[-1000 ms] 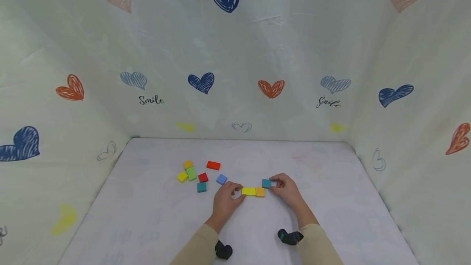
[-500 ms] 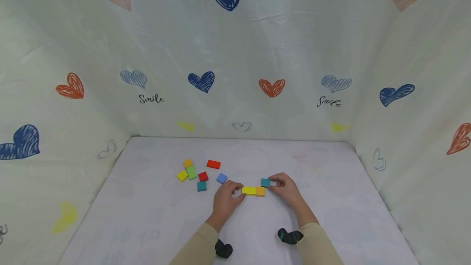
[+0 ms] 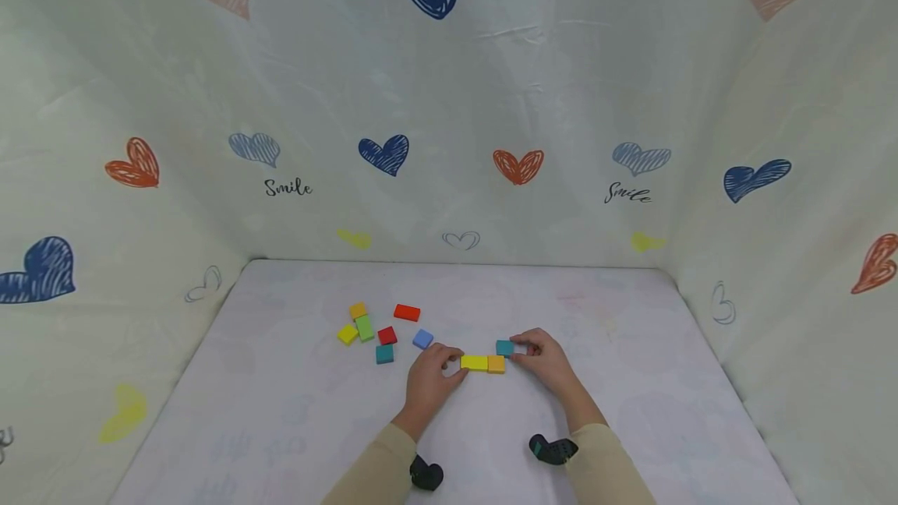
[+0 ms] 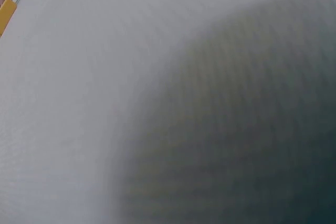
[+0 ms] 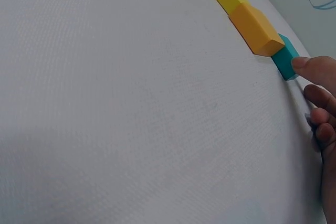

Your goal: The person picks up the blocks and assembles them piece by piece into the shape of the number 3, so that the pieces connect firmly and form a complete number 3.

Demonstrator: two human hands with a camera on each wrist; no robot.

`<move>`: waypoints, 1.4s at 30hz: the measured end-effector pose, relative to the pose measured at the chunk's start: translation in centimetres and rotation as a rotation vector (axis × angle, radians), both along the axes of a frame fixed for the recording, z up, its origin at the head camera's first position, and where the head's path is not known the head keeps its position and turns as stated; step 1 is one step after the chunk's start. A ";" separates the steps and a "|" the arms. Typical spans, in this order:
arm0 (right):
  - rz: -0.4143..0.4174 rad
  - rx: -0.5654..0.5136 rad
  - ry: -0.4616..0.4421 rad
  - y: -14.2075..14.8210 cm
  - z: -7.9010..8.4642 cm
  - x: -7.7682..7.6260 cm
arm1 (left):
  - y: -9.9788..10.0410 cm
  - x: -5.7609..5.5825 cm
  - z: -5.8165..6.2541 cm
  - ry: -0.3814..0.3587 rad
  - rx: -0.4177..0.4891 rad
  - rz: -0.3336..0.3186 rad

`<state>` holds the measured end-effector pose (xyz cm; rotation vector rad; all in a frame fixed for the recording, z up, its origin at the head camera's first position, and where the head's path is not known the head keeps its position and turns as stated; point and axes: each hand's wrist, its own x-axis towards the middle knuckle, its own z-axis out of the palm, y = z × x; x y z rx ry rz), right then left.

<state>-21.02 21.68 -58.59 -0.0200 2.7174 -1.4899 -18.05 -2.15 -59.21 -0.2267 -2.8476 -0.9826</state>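
Note:
In the head view, a long yellow block (image 3: 474, 364) lies end to end with an orange block (image 3: 496, 365). My left hand (image 3: 431, 382) holds the left end of the yellow block between thumb and a finger. A small teal block (image 3: 504, 347) sits just behind the orange block's right part, and my right hand (image 3: 551, 366) pinches it from the right. The right wrist view shows this teal block (image 5: 285, 59) close against the orange block (image 5: 255, 29), a digit on its end. Only a corner of the orange block (image 4: 6, 15) enters the left wrist view.
Loose blocks lie to the left: a red bar (image 3: 407, 312), a smaller red block (image 3: 387, 336), a blue block (image 3: 422, 339), another teal block (image 3: 384, 354), a green block (image 3: 364, 328), a yellow block (image 3: 348, 335) and an orange block (image 3: 358, 310). A heart-printed sheet surrounds the white table (image 3: 603, 294).
My right hand has slid the pinched teal block slightly left, further behind the orange block. My left hand stays at the yellow block. The loose blocks have not moved.

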 end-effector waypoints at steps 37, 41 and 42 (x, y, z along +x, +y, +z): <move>-0.010 -0.028 -0.013 0.0 0.5 0.2 | 0.1 0.0 -0.2 0.022 -0.008 0.003; -0.016 -0.026 -0.021 -0.1 0.4 0.3 | 0.1 0.0 -0.3 0.024 -0.005 0.003; -0.018 -0.027 -0.024 -0.1 0.4 0.3 | 0.0 0.0 -0.3 0.024 -0.005 0.005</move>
